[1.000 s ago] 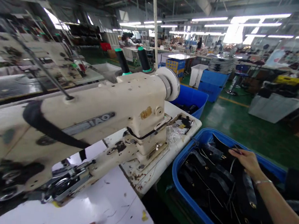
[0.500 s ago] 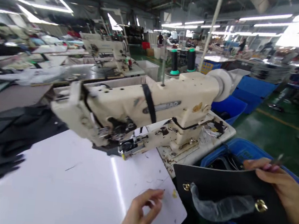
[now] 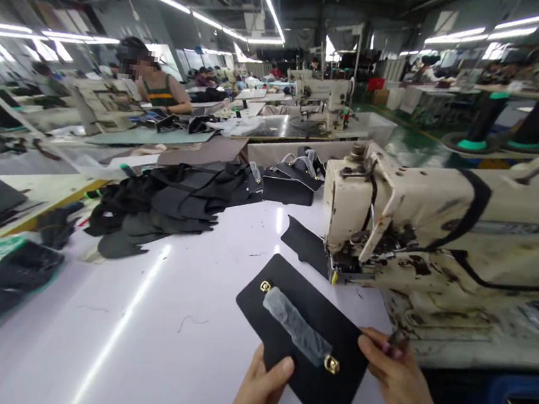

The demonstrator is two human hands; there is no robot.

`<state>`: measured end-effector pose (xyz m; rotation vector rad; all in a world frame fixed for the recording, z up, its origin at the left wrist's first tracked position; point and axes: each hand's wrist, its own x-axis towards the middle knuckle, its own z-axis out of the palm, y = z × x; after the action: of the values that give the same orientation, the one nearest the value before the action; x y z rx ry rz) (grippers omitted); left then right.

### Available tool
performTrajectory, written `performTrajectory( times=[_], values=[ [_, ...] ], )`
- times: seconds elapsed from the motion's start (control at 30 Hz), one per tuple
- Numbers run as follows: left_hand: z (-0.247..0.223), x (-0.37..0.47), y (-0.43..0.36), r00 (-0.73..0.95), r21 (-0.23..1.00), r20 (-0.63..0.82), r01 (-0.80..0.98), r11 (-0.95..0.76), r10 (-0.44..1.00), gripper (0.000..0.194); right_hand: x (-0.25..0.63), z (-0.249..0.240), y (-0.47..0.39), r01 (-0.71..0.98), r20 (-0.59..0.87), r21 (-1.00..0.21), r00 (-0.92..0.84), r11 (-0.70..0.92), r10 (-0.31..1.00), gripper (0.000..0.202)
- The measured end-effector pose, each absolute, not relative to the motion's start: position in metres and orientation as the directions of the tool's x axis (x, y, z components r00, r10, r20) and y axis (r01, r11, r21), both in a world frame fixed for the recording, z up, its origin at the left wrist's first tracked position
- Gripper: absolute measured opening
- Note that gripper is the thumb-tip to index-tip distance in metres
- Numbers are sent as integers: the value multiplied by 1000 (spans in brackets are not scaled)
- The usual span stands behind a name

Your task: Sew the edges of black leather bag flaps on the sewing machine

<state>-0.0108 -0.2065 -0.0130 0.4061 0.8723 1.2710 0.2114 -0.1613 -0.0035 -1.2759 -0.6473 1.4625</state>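
Holds a flat black piece (image 3: 301,377) over the white table (image 3: 176,334), near the big sewing machine (image 3: 408,224). Pinches its near left edge with the left hand (image 3: 259,386), thumb on top. Grips its right edge with the right hand (image 3: 396,375), and has a small shiny thing (image 3: 398,340) in there too, too blurry to name. Has the handle (image 3: 298,325) on top, in clear wrap, with a gold ring (image 3: 331,364) at each end of it

Sewing workshop: beige sewing machine (image 3: 427,184), 2 thread cones (image 3: 487,120), black material pile (image 3: 185,192)
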Motion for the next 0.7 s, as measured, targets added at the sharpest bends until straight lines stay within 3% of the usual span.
performTrajectory(
  times=[0.17,0.33,0.5,0.7],
  values=[
    [0,-21,-188,-138,697,-346,-700,156,928,79,158,-17,-154,-488,-443,-796,65,-359,894,29],
    [7,-1,-152,-244,758,-431,-620,202,868,77,137,-13,-139,-509,-440,-803,158,-309,884,32],
    [11,-4,-105,-222,753,-407,-631,188,886,62,155,-7,-115,-303,-381,-894,131,-329,915,41],
    [8,-13,-70,-143,759,-421,-596,262,896,57,169,8,-94,2,-257,-966,101,-258,961,57]
  ],
)
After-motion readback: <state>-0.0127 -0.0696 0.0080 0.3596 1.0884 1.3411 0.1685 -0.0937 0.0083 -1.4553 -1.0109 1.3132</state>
